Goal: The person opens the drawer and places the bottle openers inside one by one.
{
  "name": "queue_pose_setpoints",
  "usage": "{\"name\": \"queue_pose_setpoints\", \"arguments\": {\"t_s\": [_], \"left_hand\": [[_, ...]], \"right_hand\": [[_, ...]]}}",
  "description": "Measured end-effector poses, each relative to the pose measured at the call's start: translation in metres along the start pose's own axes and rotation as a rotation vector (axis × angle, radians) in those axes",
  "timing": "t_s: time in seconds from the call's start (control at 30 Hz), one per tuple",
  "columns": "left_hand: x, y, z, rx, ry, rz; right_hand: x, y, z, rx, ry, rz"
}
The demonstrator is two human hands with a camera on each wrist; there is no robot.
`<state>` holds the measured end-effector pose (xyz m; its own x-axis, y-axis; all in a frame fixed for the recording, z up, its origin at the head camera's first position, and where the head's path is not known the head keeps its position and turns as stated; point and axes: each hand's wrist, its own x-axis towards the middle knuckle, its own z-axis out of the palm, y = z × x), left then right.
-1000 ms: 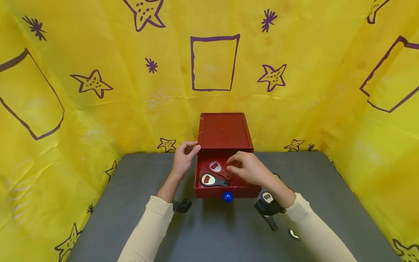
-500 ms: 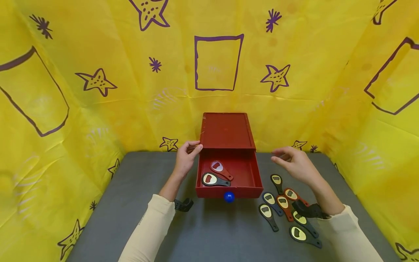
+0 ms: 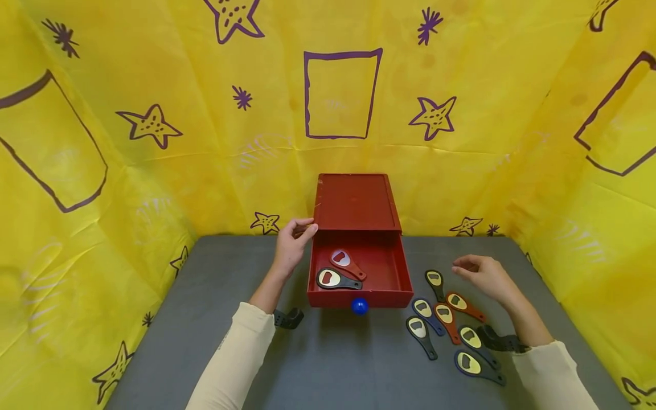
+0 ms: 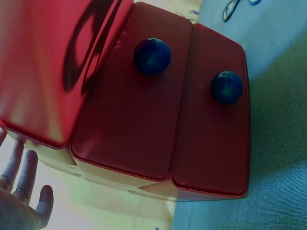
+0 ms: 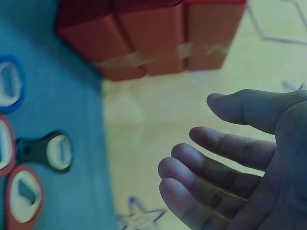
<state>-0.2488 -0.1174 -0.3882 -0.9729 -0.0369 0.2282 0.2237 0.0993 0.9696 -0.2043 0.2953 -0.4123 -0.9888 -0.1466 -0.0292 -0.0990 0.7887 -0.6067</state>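
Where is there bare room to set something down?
Bare: the drawer's right part, beside its two openers; the table between the left sleeve and the seven loose openers; left of that sleeve, toward the yellow cloth. Crowded: where those seven lie, near the right hand.

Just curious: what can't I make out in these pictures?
Head view: the far end of the open red plastic drawer, hidden under the red cabinet top.
Left wrist view: anything inside the closed red middle drawer and closed red bottom drawer, hidden by their fronts.
Left wrist view: part of the person's left hand, cut off by the left edge.
Right wrist view: much of the blue, round-headed bottle opener, cut off by the left edge.
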Motion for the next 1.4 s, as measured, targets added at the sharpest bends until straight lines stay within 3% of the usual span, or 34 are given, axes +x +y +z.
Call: {"name": "queue_pose_setpoints", "arguments": {"t_s": [0.27, 0.57, 0.97, 1.4], "left_hand": [[0.000, -0.001, 0.000, -0.007, 0.019, 0.013], [0.000, -0.002, 0.000, 0.010, 0.003, 0.001], [0.001, -0.001, -0.001, 0.002, -0.007, 0.014], [-0.001, 0.000, -0.001, 0.009, -0.002, 0.018]], "right_hand": [[0.018, 0.021, 0.026, -0.071, 0.004, 0.019], [0.036, 0.031, 0.054, -0.054, -0.074, 0.170], [0.043, 0.038, 0.077, -0.234, -0.006, 0.222], [0.042, 0.029, 0.089, -0.307, 0.023, 0.270]]}}
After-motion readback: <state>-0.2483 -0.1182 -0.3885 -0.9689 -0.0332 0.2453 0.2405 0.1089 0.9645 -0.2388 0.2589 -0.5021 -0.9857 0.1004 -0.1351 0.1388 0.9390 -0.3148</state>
